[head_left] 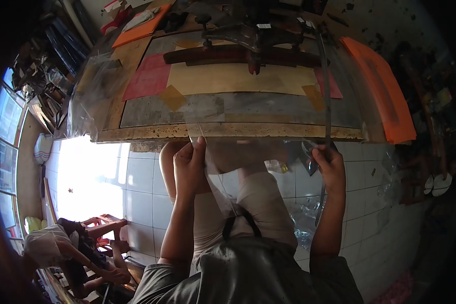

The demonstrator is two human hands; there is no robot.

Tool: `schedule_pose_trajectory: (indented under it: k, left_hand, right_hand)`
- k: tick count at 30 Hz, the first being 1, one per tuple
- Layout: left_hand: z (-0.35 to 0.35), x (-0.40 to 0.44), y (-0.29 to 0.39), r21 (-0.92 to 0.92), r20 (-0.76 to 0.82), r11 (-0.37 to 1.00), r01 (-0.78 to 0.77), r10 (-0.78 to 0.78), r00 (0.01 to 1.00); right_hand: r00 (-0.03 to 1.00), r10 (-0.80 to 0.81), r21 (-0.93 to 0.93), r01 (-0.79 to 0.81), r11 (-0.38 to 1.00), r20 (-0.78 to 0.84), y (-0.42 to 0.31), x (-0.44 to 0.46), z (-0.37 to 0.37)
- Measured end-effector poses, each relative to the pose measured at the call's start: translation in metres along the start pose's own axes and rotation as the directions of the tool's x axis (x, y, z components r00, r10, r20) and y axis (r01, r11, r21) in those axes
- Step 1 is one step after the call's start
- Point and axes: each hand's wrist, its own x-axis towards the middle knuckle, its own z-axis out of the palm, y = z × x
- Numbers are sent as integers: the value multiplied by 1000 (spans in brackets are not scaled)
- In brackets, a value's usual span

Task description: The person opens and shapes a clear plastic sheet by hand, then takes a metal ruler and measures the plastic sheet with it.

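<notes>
Between my two hands, at the front edge of the workbench (152, 133), hangs a clear plastic sheet (238, 156). My left hand (190, 161) pinches its left edge, and part of the sheet trails down toward my lap. At the sheet's right end, my right hand (329, 164) has its thumb and fingers closed on the plastic, beside a long dark strip (327, 91) that runs down over the bench edge. On the bench, yellow paper (238, 81) lies between pink pieces (149, 76) under a dark metal bar (213, 54).
Orange sheets (385, 96) lie at the bench's right end, more orange material (137, 30) at the back left. Clear plastic (88, 96) drapes over the left end. Another person (61, 248) sits at the lower left near a red stool (104, 225).
</notes>
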Motion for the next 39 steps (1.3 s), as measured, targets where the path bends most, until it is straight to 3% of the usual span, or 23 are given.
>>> schedule_pose_trajectory:
  k: [6,10,13,17,21,24,27,29,33,35,39]
  left_hand:
    - [5,-7,-4,-32,-68,999,-4,2,998]
    - [-2,-25,1,-96,-136,979,-180,166,977]
    - [7,-34,20,-134,-143,970,-205,185,972]
    - [19,-34,8,-175,146,975,136,-110,983]
    - [32,-43,-21,-248,366,934,257,-155,917]
    - [36,-42,-34,-230,497,922,312,-165,852]
    - [45,-42,-32,-299,483,916,268,-97,870]
    - [53,-45,-19,-359,420,902,241,-75,905]
    - [74,-46,-22,-361,245,906,219,-134,960]
    - [85,-50,-2,-505,206,836,213,-122,971]
    - [104,-51,-2,-568,313,757,325,-166,935]
  right_hand:
    - [1000,-11,-85,9,996,-25,-15,4,-2]
    - [994,-102,-90,98,991,-40,-32,-9,-2]
    - [982,-152,-156,135,979,-107,-42,-5,-2]
    - [989,-92,-337,47,940,-117,-58,26,-14]
    - [989,-65,-457,-3,890,-132,-45,47,-32]
    - [985,-144,-530,70,845,-99,-42,50,-43]
    - [924,-353,-608,196,769,-149,-50,38,-50]
    - [922,-351,-594,193,781,-161,-61,15,-57]
    - [954,-285,-422,222,879,-92,-55,-34,-80]
    - [984,-177,-375,163,913,-2,-51,-56,-85]
    - [987,-114,-458,152,876,110,-38,-74,-75]
